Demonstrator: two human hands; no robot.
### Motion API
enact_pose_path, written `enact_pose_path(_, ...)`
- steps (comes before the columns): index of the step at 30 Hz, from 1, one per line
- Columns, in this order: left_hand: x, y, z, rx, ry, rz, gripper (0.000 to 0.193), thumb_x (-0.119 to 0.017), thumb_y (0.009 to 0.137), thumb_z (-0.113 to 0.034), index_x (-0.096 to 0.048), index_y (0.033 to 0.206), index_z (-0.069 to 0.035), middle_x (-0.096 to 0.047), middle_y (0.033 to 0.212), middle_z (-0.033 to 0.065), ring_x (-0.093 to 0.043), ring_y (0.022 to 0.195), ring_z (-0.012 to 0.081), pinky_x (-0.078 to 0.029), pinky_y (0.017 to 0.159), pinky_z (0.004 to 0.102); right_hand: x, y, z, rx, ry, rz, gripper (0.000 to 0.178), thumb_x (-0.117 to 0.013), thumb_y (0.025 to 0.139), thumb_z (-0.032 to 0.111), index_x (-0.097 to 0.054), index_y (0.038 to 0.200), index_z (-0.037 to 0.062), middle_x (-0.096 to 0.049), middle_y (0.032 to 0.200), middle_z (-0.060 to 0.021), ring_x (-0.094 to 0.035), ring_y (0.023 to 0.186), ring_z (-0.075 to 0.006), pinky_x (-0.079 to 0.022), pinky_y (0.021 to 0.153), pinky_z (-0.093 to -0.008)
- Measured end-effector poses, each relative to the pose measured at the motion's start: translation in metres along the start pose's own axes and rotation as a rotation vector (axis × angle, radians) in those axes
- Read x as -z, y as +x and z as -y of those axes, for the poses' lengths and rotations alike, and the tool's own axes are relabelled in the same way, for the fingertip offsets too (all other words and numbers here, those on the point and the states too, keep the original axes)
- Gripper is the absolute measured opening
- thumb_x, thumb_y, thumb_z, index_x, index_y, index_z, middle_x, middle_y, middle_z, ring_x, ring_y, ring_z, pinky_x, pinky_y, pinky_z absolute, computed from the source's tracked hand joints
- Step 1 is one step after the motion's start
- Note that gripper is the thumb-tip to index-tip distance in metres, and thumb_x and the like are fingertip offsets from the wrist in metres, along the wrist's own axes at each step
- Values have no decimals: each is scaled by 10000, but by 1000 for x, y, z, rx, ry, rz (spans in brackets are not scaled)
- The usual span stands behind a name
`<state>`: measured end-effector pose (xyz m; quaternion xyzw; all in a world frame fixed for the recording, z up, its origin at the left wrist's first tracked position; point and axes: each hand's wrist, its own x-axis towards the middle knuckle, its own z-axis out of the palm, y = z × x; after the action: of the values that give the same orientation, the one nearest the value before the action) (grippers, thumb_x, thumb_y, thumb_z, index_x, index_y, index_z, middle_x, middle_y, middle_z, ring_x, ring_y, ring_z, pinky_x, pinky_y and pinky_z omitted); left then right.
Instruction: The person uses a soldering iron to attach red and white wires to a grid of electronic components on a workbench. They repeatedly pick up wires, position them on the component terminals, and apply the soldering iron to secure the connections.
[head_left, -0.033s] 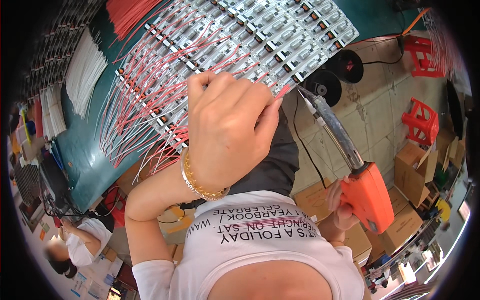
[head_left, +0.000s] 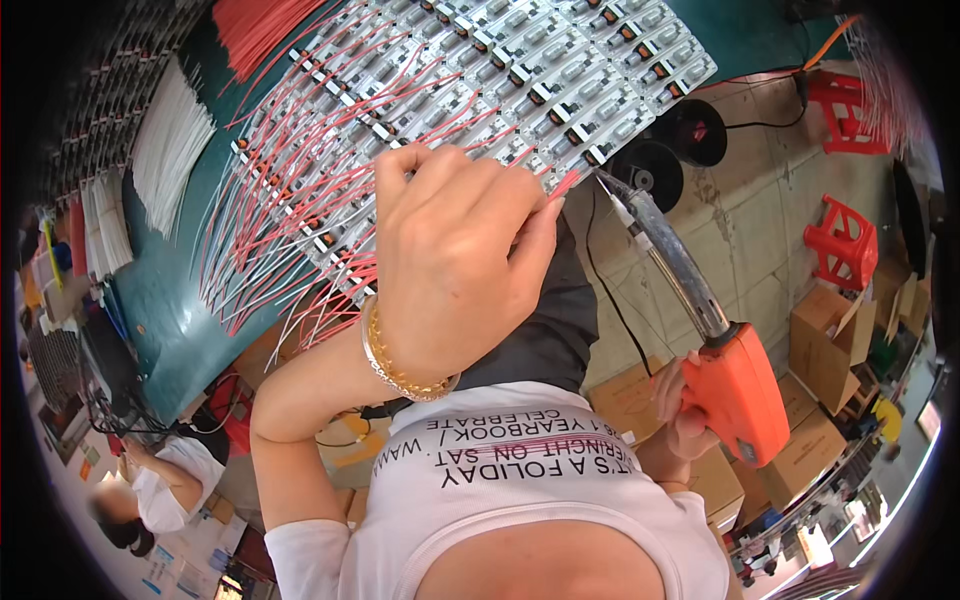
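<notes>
1. Left hand (head_left: 455, 245), centre of the frame: grip pinching a red wire (head_left: 566, 183) by the lower-right edge of the circuit boards (head_left: 560, 85), upper centre, on the green worktop (head_left: 165, 305).
2. Right hand (head_left: 686, 412), lower right: grip wrapped around an orange soldering gun (head_left: 742, 395).

- Red plastic stool (head_left: 858, 255) on the right, standing on the tiled floor (head_left: 760, 235)
- Second red plastic stool (head_left: 836, 98), farther off on the far right
- Two black discs (head_left: 700, 132) side by side, right of centre
- Open cardboard box (head_left: 822, 332) on the right, flaps raised
- Black cable (head_left: 611, 290) trailing across the floor
- Co-worker (head_left: 185, 485) in a white short-sleeved top, near left
</notes>
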<state>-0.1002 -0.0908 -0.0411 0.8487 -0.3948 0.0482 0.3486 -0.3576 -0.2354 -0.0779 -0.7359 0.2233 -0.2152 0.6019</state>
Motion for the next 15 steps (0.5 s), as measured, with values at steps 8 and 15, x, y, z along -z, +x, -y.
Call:
enact_pose_path(8, 19, 6, -7, -37, 51, -137, 91, -696, 728, 10, -648, 714, -66, -596, 649, 33, -559, 637, 161, -414, 740, 347, -22, 32, 10, 3, 301, -10, 707, -588, 858, 505, -446, 1240, -74, -417, 496, 40, -398, 406, -85, -374, 441, -248)
enact_pose_path(15, 84, 87, 88, 93, 219, -199, 107, -675, 810, -123, -678, 815, -16, -618, 631, 79, -561, 555, 145, -448, 574, 269, -25, 54, 10, 63, 346, 64, 657, -563, 890, 461, -423, 1248, -71, -403, 483, 25, -396, 393, -93, -384, 438, -238)
